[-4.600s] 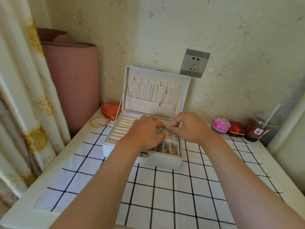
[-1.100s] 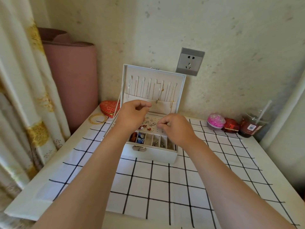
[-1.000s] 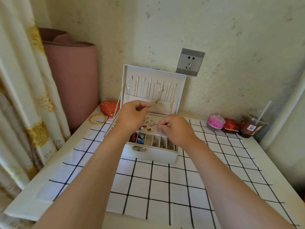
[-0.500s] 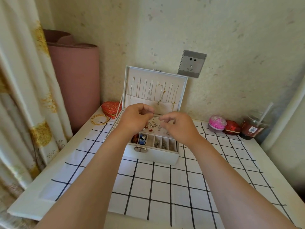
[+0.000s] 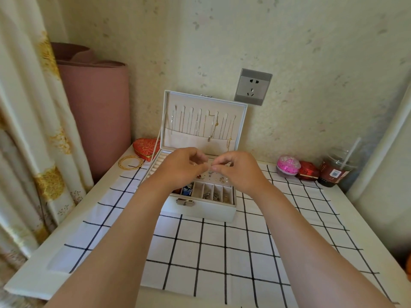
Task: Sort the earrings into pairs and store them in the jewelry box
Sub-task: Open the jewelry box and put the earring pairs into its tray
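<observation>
- both hands are held up over the open jewelry box, which sits on the checked cloth near the wall.
- the left hand is curled, with thumb and finger pressed together at the tips. something tiny seems to be pinched there, but it is too small to be made out.
- the right hand is curled too, and a small pale bit is pinched at its fingertips. it is probably an earring or its back.
- the two pinches are almost touching, right above the flat tray of loose earrings.
- more little pieces are kept in the small front compartments.
- what could go wrong: the tiny piece could be dropped if the pinch is loosened. it would fall back in among the other earrings and be hard to find again.
- the pair could be mixed up, since many small pieces are lying close together.
- the thin chains hung in the lid could be snagged if a hand is lifted too far back.
- what is different: half a second ago the hands were held a little apart. now they are brought closer, fingertip to fingertip.
- about a second ago the right hand was held lower and nearer the front of the box. now it is raised level with the left one.
</observation>
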Demonstrator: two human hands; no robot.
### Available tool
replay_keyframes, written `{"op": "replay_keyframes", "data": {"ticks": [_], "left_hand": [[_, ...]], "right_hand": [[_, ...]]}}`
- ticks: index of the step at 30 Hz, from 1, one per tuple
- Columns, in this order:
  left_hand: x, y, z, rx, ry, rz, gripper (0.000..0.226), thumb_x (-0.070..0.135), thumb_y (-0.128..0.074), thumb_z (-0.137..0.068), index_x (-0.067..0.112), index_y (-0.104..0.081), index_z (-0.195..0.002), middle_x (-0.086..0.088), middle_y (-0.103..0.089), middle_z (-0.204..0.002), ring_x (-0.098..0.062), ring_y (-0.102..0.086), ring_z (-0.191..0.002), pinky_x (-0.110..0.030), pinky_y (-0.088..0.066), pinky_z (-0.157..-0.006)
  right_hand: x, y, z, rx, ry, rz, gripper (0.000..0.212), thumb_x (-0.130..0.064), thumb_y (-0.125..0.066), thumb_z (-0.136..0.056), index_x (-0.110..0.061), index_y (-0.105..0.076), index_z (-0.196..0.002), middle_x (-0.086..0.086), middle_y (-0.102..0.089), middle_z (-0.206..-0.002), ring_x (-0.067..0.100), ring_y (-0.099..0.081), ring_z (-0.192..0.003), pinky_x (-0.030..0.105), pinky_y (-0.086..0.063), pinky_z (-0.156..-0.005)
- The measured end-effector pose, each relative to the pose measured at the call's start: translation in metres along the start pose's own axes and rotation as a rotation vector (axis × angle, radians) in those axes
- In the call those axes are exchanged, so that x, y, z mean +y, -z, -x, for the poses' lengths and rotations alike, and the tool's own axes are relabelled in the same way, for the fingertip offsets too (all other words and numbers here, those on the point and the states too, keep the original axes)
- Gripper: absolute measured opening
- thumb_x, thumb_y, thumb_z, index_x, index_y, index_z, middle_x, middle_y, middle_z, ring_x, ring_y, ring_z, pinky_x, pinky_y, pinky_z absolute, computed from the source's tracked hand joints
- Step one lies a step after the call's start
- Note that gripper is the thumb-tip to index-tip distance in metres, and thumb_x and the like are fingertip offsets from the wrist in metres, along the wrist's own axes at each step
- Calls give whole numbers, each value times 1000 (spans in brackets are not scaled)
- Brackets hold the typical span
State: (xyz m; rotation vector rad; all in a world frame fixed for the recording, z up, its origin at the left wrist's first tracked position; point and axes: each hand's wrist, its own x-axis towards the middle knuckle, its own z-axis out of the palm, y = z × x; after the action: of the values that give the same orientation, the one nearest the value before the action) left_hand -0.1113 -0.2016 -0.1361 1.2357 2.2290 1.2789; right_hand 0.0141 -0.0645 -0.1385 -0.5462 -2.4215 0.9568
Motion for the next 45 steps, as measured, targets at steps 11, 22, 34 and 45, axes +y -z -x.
{"op": "replay_keyframes", "data": {"ticks": [11,22,34,45], "left_hand": [[-9,-2,5,-34,-93,-549,23,35,-57,-88,37,-69,-108,6,-55,-114,-18,-40,-118,-35,-34,-99],[-9,-3,4,-50,-93,-519,26,34,-58,-87,35,-69,-111,4,-55,-114,-18,-39,-120,-36,-35,-98],[26,-19,10,2,-196,-459,28,34,-60,-88,34,-65,-116,6,-55,-117,-15,-40,-118,-32,-37,-98],[102,-118,54,-530,-273,-381,14,33,-64,-85,31,-69,-98,16,-65,-94,1,-55,-78,-17,-41,-67]], "right_hand": [[-2,-11,5,-57,108,442,6,-24,-72,-88,-27,-77,-86,-9,-60,-92,12,-59,-84,29,-46,-71],[-3,-10,5,-131,144,452,13,-22,-69,-89,-28,-79,-93,-10,-65,-95,11,-63,-87,32,-53,-78],[8,38,33,-75,-18,198,21,-18,-70,-90,-36,-76,-97,-20,-68,-91,-9,-60,-84,14,-43,-76],[42,137,128,-410,-330,341,16,-22,-74,-85,-37,-74,-81,-21,-69,-82,-4,-62,-79,15,-44,-73]]}}
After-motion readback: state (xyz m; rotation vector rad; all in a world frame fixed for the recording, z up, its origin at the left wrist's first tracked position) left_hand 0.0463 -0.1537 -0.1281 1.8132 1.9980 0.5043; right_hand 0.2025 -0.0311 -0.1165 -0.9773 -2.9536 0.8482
